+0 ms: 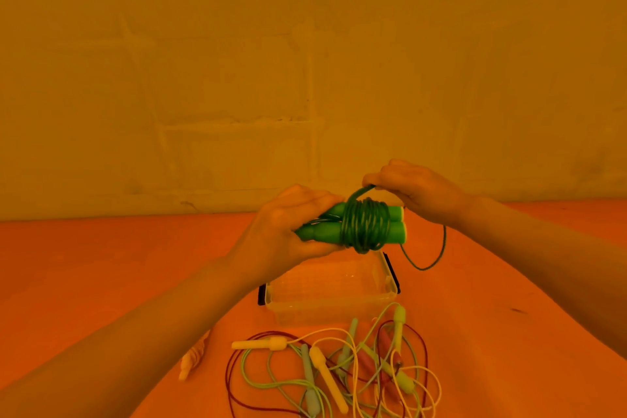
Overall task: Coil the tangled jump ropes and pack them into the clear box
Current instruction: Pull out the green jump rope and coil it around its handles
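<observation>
Here the left hand [288, 227] grips the green jump rope [364, 226], no writing legible.

Tangled ropes [339, 373] cut by bottom edge; clear box [330, 288] far wall behind green handles [356, 227].

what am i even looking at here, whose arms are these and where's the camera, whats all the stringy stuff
There is no machine here: these are a person's two bare arms, filmed by one camera worn on their head, looking forward and down. Everything is tinted orange by the light. The left hand grips the two handles of a green jump rope, with its cord wound round them. The right hand pinches the loose end of that cord to wind it on. Beneath, on the table, stands an open clear box, which looks empty. Nearer the camera lies a tangle of other jump ropes, yellow, pale green and dark red.
</observation>
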`<state>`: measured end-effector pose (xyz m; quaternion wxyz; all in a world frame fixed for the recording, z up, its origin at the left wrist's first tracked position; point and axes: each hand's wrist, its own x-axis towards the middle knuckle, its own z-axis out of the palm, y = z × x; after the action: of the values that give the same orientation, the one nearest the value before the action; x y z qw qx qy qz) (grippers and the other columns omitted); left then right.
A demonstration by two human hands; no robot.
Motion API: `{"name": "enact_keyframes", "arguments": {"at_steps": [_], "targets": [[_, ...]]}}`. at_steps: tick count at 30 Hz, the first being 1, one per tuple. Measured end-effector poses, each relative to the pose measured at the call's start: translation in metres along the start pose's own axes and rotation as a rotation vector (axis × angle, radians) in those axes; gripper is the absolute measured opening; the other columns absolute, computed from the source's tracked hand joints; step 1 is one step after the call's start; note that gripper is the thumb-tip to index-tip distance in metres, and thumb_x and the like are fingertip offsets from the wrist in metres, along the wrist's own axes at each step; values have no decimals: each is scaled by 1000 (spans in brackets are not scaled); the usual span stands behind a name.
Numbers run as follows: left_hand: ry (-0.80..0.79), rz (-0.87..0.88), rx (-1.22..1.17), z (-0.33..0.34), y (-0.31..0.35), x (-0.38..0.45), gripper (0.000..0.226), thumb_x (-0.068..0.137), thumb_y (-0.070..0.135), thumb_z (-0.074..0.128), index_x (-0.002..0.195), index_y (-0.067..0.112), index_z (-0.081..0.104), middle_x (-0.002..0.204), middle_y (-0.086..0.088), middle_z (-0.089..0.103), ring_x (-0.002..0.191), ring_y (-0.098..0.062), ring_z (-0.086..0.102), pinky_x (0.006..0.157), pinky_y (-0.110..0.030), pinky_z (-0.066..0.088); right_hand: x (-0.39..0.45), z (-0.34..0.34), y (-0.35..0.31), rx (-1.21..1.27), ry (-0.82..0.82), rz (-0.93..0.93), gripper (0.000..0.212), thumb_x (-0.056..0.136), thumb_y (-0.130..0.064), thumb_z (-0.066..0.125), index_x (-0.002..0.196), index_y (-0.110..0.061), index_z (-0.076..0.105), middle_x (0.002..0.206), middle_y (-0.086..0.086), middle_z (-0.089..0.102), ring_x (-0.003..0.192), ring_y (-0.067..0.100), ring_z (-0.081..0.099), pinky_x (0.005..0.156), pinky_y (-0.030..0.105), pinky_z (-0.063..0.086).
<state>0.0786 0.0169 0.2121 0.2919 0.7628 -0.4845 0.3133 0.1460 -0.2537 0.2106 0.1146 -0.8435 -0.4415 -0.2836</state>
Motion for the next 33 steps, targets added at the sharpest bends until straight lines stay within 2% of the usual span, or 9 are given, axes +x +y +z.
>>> {"name": "enact_keyframes", "arguments": {"at_steps": [4,8,12,15,19,23,26,30,33], "targets": [[-6,-32,18,-5,-10,-5,49,78,35,73,118,7,65,112,2,65,95,-12,56,78,-26,46,7,3,0,-10,-37,16,31,97,-23,33,126,-27,44,93,5,62,86,20,50,70,34,43],[0,-64,14,-15,-21,-19,51,78,37,71,123,14,61,116,9,60,100,-10,56,81,-30,48,-3,1,7,-119,-28,59,38,96,-24,32,133,-32,39,93,7,63,81,30,59,56,45,52],[27,-65,-2,-24,-23,-23,52,76,39,73,122,18,61,118,11,60,101,-11,58,83,-26,47,-6,2,3,-303,-49,26,48,86,-14,39,132,-29,41,89,5,65,72,27,63,43,27,39],[77,-154,-13,-22,-15,-16,56,71,42,75,119,13,65,111,4,66,98,-12,60,82,-26,49,-7,12,-7,-364,-69,-22,46,81,-13,43,126,-21,44,81,4,63,63,25,61,40,23,34],[168,-431,-190,-18,-7,-6,58,60,41,83,114,29,64,105,10,66,96,0,60,82,-13,47,-8,29,-14,-526,-93,-104,50,79,-14,41,129,-16,40,81,5,64,66,23,59,36,27,38],[385,-862,-401,-15,-8,7,48,50,40,79,94,45,61,90,21,64,77,10,60,70,-13,51,-6,46,-23,-599,-115,-115,93,56,-5,79,138,-6,34,89,4,65,77,21,55,52,28,43],[443,-991,-365,-17,-15,16,56,56,39,83,109,34,65,85,24,60,75,11,57,68,-13,46,-1,49,-34,-564,-149,-166,108,37,-12,89,131,-4,37,93,6,68,76,21,63,57,25,49],[440,-1073,-234,-21,-32,22,57,67,34,83,119,21,64,81,19,57,75,4,53,67,-16,43,2,50,-43,-516,-54,-183,96,37,-6,85,123,-4,41,90,8,68,72,21,62,56,23,48],[375,-1080,-119,-23,-42,25,54,67,38,82,115,18,67,91,6,64,81,-8,57,65,-18,42,5,50,-44,-477,80,-245,58,70,-5,71,121,-5,44,95,10,61,80,20,49,58,27,44]]}}
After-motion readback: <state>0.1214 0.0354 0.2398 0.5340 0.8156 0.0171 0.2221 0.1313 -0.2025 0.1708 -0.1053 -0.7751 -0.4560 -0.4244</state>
